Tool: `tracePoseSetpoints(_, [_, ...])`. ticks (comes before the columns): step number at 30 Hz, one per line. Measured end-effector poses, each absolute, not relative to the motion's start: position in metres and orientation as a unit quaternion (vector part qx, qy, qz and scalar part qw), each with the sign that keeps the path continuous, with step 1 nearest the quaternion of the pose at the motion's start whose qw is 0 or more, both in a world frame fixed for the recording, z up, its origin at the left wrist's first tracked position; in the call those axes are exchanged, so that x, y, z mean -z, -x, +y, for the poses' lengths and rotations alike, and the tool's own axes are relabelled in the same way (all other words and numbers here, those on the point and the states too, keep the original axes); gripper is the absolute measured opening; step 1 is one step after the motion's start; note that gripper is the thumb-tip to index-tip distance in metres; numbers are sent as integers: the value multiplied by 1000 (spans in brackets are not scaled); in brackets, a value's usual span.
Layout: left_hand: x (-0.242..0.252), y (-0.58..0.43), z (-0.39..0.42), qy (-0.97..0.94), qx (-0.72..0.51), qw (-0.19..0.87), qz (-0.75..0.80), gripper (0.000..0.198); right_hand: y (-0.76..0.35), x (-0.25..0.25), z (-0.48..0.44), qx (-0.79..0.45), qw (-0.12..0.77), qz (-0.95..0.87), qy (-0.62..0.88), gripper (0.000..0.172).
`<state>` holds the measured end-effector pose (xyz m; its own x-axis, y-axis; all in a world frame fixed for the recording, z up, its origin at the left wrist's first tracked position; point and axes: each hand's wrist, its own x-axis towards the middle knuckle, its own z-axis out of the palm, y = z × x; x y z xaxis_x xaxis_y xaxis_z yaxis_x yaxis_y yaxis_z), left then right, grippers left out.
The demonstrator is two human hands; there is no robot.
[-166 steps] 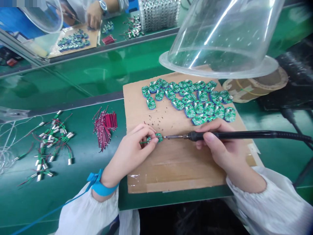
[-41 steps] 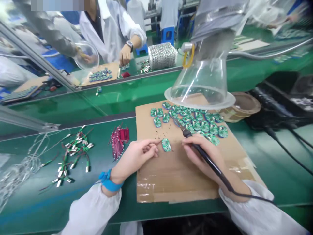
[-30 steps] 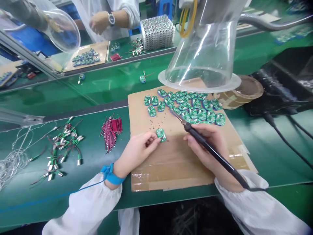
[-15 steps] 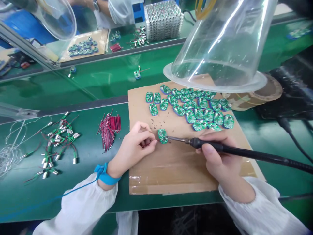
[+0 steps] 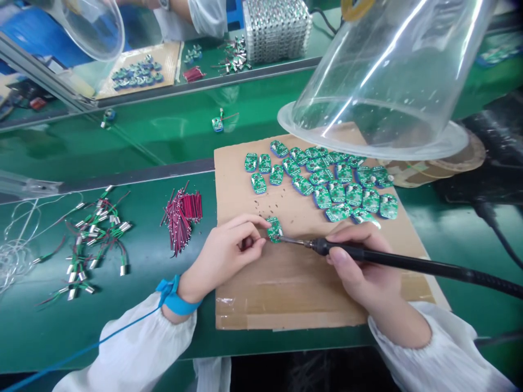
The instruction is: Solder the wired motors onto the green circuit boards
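My left hand (image 5: 226, 251) is closed in a pinch at the left edge of a small green circuit board (image 5: 274, 229) lying on a cardboard sheet (image 5: 294, 283). A thin piece between the fingers is too small to name. My right hand (image 5: 359, 267) is wrapped round a black soldering iron (image 5: 368, 255), whose metal tip touches the board's lower right edge. Its cable runs off to the right. A blue strap (image 5: 174, 296) circles my left wrist.
Several green boards (image 5: 327, 179) lie at the cardboard's far side under a clear fume hood (image 5: 379, 81). Red wire pieces (image 5: 182, 213) and wired metal parts (image 5: 92, 234) lie left on the green bench. Another person's station lies beyond the belt, where a loose board (image 5: 218, 123) rests.
The iron swung from pointing up-left to lying level, and its tip has come onto the board. My left fingers closed in at the board's edge. The view dropped nearer the bench.
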<state>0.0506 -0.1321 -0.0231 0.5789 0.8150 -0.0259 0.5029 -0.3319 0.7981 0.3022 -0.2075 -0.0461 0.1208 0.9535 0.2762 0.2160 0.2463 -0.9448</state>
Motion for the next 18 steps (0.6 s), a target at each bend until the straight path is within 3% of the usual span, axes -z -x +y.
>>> tracePoseSetpoints(18, [28,-51,-133,-786,-200,397,431,18,-301,41,-205,-314,501,-621,514,14])
